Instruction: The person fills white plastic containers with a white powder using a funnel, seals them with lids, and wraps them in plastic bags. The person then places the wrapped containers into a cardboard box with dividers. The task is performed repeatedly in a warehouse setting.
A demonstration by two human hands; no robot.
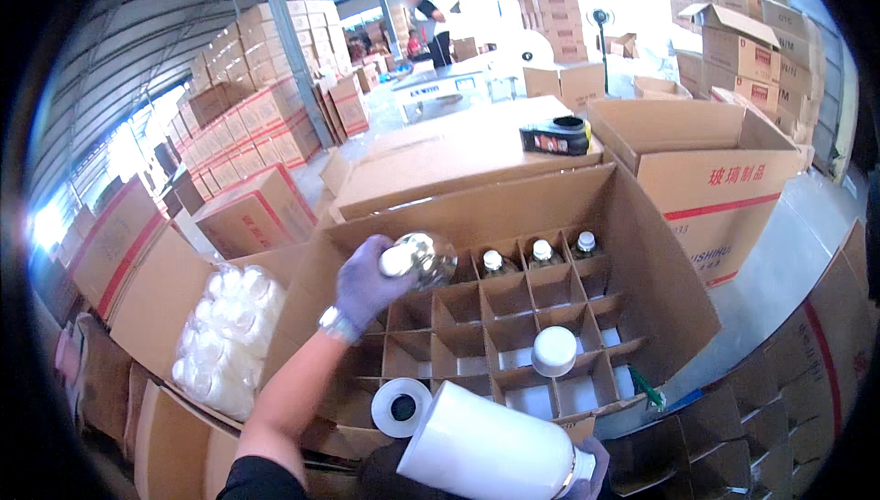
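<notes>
My left hand [365,285], in a purple-grey glove, is closed around the white-capped neck of a shiny clear bottle [434,260]. The bottle is tilted over the far left cells of a cardboard box with dividers [458,304]. At the lower edge my right hand [594,465], gloved too, grips the end of a large white cylinder [490,445] with a metallic band; most of its fingers are hidden. A white round cap [555,351] shows over the near cells. Left of the cylinder is a white ring-shaped piece [401,407] with a dark centre.
Three white-capped bottles [542,252] stand in the box's far row. A bag of white pieces [231,340] lies at the left. A tape dispenser [556,136] rests on cardboard behind. An open carton [706,179] stands at the right, and a person [431,23] is farther back.
</notes>
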